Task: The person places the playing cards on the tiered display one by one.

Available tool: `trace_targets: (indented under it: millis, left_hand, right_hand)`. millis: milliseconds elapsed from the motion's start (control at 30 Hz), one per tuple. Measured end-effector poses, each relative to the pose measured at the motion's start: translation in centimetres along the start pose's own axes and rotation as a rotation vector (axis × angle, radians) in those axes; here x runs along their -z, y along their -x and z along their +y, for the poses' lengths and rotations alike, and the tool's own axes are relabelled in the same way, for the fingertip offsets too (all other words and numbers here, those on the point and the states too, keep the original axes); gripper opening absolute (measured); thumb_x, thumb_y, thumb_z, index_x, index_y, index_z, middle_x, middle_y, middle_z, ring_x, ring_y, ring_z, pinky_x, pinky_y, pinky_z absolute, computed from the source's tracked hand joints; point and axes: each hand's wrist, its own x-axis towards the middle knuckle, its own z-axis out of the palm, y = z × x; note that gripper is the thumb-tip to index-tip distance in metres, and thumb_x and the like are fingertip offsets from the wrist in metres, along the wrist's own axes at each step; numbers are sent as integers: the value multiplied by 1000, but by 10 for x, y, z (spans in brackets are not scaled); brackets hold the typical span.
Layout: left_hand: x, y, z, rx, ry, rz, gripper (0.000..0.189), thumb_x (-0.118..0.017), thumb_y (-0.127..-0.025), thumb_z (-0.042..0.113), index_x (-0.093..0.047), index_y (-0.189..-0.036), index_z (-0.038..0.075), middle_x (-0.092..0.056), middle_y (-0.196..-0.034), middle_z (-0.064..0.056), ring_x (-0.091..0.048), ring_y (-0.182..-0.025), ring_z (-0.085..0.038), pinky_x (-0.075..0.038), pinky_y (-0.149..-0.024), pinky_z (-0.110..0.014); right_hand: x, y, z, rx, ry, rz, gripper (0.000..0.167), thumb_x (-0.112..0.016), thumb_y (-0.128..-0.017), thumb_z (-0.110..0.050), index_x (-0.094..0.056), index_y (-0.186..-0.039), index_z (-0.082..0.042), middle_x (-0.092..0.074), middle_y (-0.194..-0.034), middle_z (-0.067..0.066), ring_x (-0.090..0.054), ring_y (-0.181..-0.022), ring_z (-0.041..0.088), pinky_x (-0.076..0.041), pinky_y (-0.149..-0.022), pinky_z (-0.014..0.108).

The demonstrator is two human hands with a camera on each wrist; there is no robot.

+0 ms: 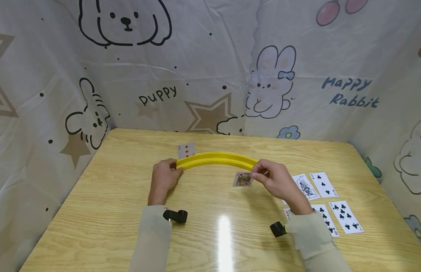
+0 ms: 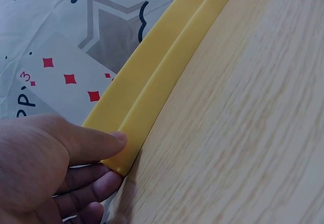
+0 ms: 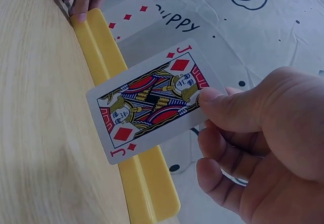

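Backdrop: creased pale cloth (image 1: 197,60) printed with puppies, rabbits and stars, behind a wood-grain table (image 1: 108,204).
Jack of diamonds (image 3: 152,102): held off the table, near the right end of the yellow curved card holder (image 1: 217,158). It should be very light, springy and slick, easily creased; best pinched flat at a short end, as here.
Right hand (image 1: 274,177): thumb and fingers clamped on one short end of the jack.
Left hand (image 1: 164,176): thumb and fingers clamped on the holder's left end.
Holder's feel: probably light, stiff plastic, liable to slide if pushed; its ends look like sound places to steady it.
Holder's contents: the three of diamonds (image 1: 186,149) stands near the left end, lower edge hidden, so I cannot tell whether it sits in a groove.
Right side: face-up cards on the table, including the three of clubs (image 1: 324,184) and seven of clubs (image 1: 345,217).
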Motion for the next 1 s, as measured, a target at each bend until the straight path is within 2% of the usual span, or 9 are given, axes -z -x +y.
trace_targets:
  millis: [400,1000]
  left_hand:
    - [2,-1,-2,-3,14,1,39,-76,-89,14,-68,-125,-1,-70,-102,-15,-64,-89,-24,-54,-80,-40]
    - [2,0,-1,-15,35,7,37,-77,-88,11,-69,-122,-1,-70,-100,-13,-65,-86,-22,-55,-78,-39]
  right_hand:
    - [-7,-24,-7,12,-40,-11,4,-72,-93,-7,-68,-90,-8,-66,-87,1,-58,-76,19,-52,-67,33]
    - [-24,-49,-8,-28,-69,-8,4,-72,-93,-8,-68,-90,-8,-67,-86,3,-57,-75,21,-47,-62,33]
